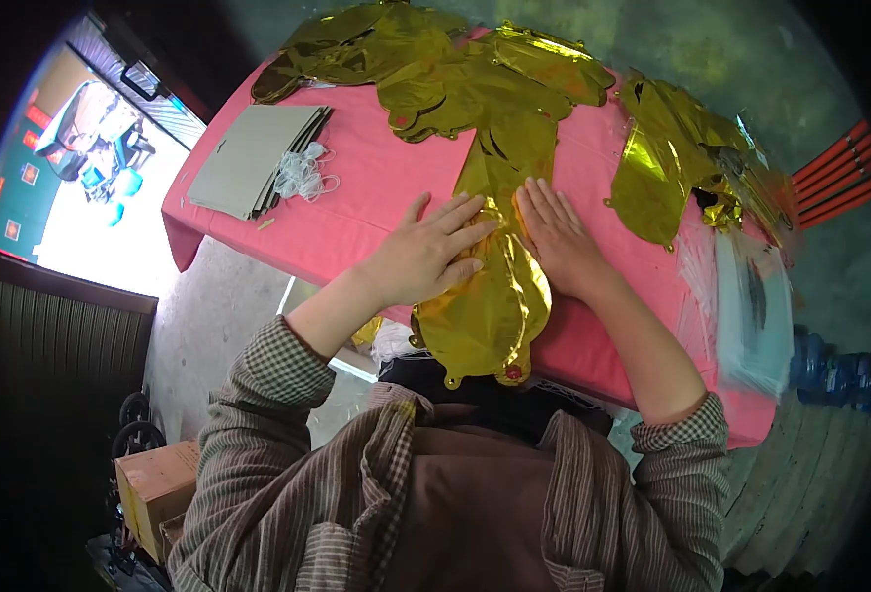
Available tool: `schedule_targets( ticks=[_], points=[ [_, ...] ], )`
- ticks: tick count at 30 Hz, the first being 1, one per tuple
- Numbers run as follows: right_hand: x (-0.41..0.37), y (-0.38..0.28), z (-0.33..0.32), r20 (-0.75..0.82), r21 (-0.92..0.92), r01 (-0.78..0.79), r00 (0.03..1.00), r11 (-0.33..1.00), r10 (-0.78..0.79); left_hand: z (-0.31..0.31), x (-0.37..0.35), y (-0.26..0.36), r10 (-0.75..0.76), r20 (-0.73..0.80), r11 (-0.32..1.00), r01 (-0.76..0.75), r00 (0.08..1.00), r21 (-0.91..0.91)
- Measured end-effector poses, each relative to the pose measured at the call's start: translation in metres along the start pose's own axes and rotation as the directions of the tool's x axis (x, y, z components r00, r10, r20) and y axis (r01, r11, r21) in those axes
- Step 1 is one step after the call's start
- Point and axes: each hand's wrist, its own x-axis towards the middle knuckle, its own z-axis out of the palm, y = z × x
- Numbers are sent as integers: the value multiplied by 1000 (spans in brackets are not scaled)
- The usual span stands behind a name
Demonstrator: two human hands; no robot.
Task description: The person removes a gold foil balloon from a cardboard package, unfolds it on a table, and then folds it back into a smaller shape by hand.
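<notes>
A shiny gold foil balloon [485, 321], flat and creased, lies in front of me, its rounded near end hanging over the table's front edge. My left hand [430, 249] rests on its left side with the fingers spread. On its right side lies my right hand [560, 237], fingers stretched out and pointing away from me. Both palms face down on the foil, and neither hand grips anything. Beyond my hands the gold foil runs on to a larger heap of flat gold balloons [425, 74] at the far edge.
A pink cloth [376, 187] covers the table. Grey cardboard sheets [248, 158] and a bundle of white string [305, 173] lie left. More gold foil [657, 168] and clear plastic bags [751, 311] lie right. A cardboard box [157, 488] stands lower left; blue bottles [840, 373] stand beyond the right edge.
</notes>
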Motion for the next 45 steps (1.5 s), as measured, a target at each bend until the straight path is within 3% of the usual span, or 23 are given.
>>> schedule_targets(
  ticks=[21,27,29,33,39,45],
  points=[
    [2,-1,-5,67,22,-30,997,999,29,8,-1,-3,-18,19,997,16,1000,80],
    [4,1,-10,107,95,-56,993,994,46,9,-1,-4,-15,14,995,13,1000,100],
    [5,5,-12,133,229,-75,990,970,45,9,-1,-4,-22,18,996,20,1000,91],
    [6,14,-9,117,324,-51,993,945,14,8,-2,-4,-24,31,995,21,999,93],
    [1,2,-14,114,104,-23,993,994,11,6,0,-4,-33,82,998,29,996,52],
    [0,2,-11,90,82,-14,996,997,7,3,0,-8,-16,94,1000,16,995,6]
  ],
)
